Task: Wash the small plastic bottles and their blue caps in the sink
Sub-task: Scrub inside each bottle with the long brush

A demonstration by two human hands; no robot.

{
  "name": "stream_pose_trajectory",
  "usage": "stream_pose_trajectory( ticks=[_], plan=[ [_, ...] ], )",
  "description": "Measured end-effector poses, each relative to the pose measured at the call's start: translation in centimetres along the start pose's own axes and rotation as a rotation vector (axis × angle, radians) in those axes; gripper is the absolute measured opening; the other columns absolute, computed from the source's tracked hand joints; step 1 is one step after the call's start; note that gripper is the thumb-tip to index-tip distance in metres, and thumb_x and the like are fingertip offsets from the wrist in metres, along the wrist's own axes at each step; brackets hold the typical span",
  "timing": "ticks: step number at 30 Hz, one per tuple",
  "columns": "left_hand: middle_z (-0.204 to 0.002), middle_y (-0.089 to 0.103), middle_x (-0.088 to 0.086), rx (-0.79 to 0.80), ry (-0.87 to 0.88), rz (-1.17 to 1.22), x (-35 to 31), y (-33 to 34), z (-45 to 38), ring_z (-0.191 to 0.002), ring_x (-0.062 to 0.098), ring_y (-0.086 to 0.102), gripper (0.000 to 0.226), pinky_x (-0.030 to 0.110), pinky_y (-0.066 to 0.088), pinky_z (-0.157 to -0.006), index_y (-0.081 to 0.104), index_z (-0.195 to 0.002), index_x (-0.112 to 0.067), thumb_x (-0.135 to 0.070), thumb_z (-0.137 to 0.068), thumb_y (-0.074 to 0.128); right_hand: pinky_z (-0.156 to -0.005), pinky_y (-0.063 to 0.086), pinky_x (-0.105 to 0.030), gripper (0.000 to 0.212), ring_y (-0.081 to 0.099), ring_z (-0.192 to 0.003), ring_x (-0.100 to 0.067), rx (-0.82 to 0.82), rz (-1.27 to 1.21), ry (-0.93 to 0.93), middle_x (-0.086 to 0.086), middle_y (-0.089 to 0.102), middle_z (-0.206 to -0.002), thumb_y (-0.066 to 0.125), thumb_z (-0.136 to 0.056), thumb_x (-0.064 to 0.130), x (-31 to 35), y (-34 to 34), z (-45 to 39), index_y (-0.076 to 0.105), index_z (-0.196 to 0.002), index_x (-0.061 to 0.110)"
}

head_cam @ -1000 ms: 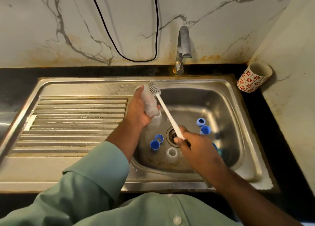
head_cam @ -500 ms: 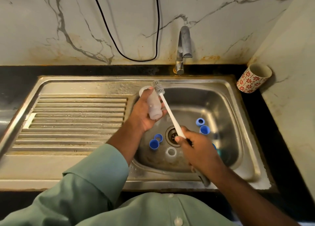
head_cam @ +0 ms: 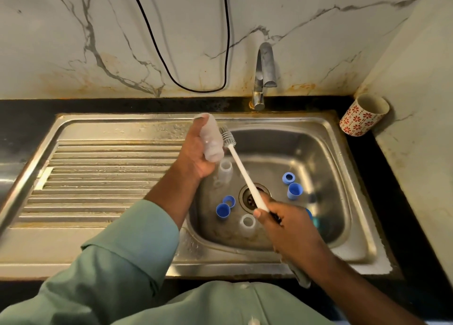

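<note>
My left hand (head_cam: 195, 153) grips a small translucent plastic bottle (head_cam: 210, 138) above the left rim of the sink basin (head_cam: 326, 153). My right hand (head_cam: 284, 220) holds the white handle of a bottle brush (head_cam: 241, 170); its bristle head touches the bottle's right side. In the basin stand two more clear bottles, one under my left hand (head_cam: 224, 172) and one near the front (head_cam: 247, 224). Blue caps lie in two pairs, left of the drain (head_cam: 223, 210) and right of it (head_cam: 294, 191). A further blue thing (head_cam: 312, 218) is half hidden behind my right hand.
The drain (head_cam: 255, 197) sits mid-basin. A ribbed steel draining board (head_cam: 103, 177) lies to the left. The tap (head_cam: 263, 72) stands behind the basin with no water running. A red-patterned cup (head_cam: 362, 115) leans in the right corner. A black cable (head_cam: 196, 86) hangs on the marble wall.
My left hand has lifted the bottle and turned it more upright. The brush head has slid down from the bottle's top to its right side. My right hand has barely shifted.
</note>
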State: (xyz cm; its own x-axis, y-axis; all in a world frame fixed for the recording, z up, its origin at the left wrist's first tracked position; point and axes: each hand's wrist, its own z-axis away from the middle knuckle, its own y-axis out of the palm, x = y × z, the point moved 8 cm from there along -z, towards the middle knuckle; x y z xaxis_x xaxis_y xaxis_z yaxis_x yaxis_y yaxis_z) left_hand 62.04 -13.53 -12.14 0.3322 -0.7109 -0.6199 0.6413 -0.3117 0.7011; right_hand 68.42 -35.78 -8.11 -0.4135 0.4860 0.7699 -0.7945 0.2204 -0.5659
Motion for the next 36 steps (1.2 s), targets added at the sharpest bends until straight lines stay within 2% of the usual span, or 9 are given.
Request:
stream_pose_trajectory(
  ticks=[3, 7, 11, 16, 20, 25, 31, 34, 36],
  plan=[
    [-0.105, 0.052, 0.012, -0.010, -0.024, -0.029, 1.6, 0.5, 0.2, -0.088, 0.023, 0.057, 0.077, 0.037, 0.053, -0.078, 0.043, -0.133, -0.011, -0.044, -0.074, 0.080, -0.047, 0.044, -0.016, 0.015, 0.053, -0.048, 0.004, -0.041, 0.010, -0.028, 0.011, 0.053, -0.055, 0.055, -0.098, 0.028, 0.6, -0.5, -1.2, 0.068, -0.099, 0.020],
    [-0.094, 0.058, 0.010, 0.019, 0.024, 0.106, -0.3, 0.2, 0.4, -0.082, 0.021, 0.061, 0.071, 0.035, 0.058, -0.072, 0.046, -0.125, -0.010, -0.039, -0.070, 0.080, -0.051, 0.039, -0.013, 0.032, 0.051, -0.055, 0.007, -0.003, 0.104, -0.142, 0.016, 0.050, -0.054, 0.054, -0.098, 0.027, 0.9, -0.1, 0.5, 0.059, -0.130, 0.026],
    [-0.103, 0.057, 0.013, -0.015, -0.018, -0.030, 2.1, 0.9, 0.8, -0.086, 0.023, 0.061, 0.068, 0.036, 0.057, -0.076, 0.046, -0.130, -0.010, -0.042, -0.078, 0.076, -0.057, 0.048, -0.019, 0.028, 0.056, -0.061, -0.004, -0.092, 0.152, -0.137, 0.011, 0.053, -0.068, 0.051, -0.099, 0.028, 1.2, -0.3, -1.1, 0.059, -0.125, 0.022],
    [-0.094, 0.056, 0.010, -0.028, 0.042, 0.118, -0.8, 0.0, 0.7, -0.074, 0.020, 0.064, 0.097, 0.032, 0.057, -0.059, 0.045, -0.127, -0.010, -0.041, -0.049, 0.093, -0.058, 0.041, -0.019, 0.039, 0.046, -0.059, -0.005, -0.012, 0.205, -0.224, 0.012, 0.043, -0.064, 0.050, -0.099, 0.032, 1.3, 0.5, 1.1, 0.048, -0.138, 0.030],
    [-0.105, 0.058, 0.014, -0.026, 0.008, -0.018, 1.3, 1.0, 1.0, -0.090, 0.026, 0.063, 0.078, 0.040, 0.057, -0.081, 0.045, -0.137, -0.009, -0.044, -0.076, 0.078, -0.052, 0.038, -0.013, 0.030, 0.047, -0.054, -0.002, -0.104, 0.160, -0.151, 0.013, 0.045, -0.063, 0.050, -0.100, 0.030, 1.3, -0.1, -1.1, 0.056, -0.128, 0.024],
    [-0.097, 0.056, 0.011, -0.118, 0.086, 0.140, -1.1, -0.1, 1.0, -0.082, 0.022, 0.062, 0.060, 0.039, 0.058, -0.070, 0.046, -0.128, -0.011, -0.043, -0.083, 0.070, -0.052, 0.040, -0.016, 0.035, 0.048, -0.054, -0.002, 0.012, 0.144, -0.186, 0.008, 0.047, -0.060, 0.055, -0.097, 0.030, 1.4, 0.3, 1.5, 0.055, -0.132, 0.034],
    [-0.118, 0.057, 0.018, -0.141, 0.045, -0.161, 0.5, 1.0, 2.0, -0.105, 0.033, 0.061, 0.078, 0.045, 0.056, -0.085, 0.049, -0.139, -0.005, -0.039, -0.075, 0.080, -0.048, 0.039, -0.010, 0.016, 0.054, -0.050, 0.007, -0.037, 0.022, -0.060, 0.012, 0.050, -0.058, 0.055, -0.098, 0.025, 1.3, -0.7, -0.8, 0.066, -0.108, 0.020],
    [-0.110, 0.068, 0.016, -0.334, 0.193, -0.315, -2.4, -1.1, 2.8, -0.104, 0.033, 0.068, 0.045, 0.052, 0.057, -0.088, 0.060, -0.118, -0.007, -0.028, -0.083, 0.078, -0.050, 0.041, -0.017, 0.023, 0.048, -0.048, 0.001, 0.015, 0.016, -0.026, 0.008, 0.055, -0.056, 0.060, -0.094, 0.029, 0.2, -0.9, 1.1, 0.070, -0.107, 0.013],
    [-0.111, 0.068, 0.016, -0.373, 0.245, -0.318, -2.9, -2.0, 3.3, -0.103, 0.034, 0.067, 0.046, 0.052, 0.059, -0.082, 0.059, -0.120, -0.008, -0.029, -0.084, 0.077, -0.055, 0.048, -0.030, 0.026, 0.044, -0.050, -0.002, 0.030, 0.013, -0.004, -0.003, 0.055, -0.060, 0.061, -0.092, 0.031, 0.1, -0.8, 1.5, 0.068, -0.105, 0.009]
  ],
)
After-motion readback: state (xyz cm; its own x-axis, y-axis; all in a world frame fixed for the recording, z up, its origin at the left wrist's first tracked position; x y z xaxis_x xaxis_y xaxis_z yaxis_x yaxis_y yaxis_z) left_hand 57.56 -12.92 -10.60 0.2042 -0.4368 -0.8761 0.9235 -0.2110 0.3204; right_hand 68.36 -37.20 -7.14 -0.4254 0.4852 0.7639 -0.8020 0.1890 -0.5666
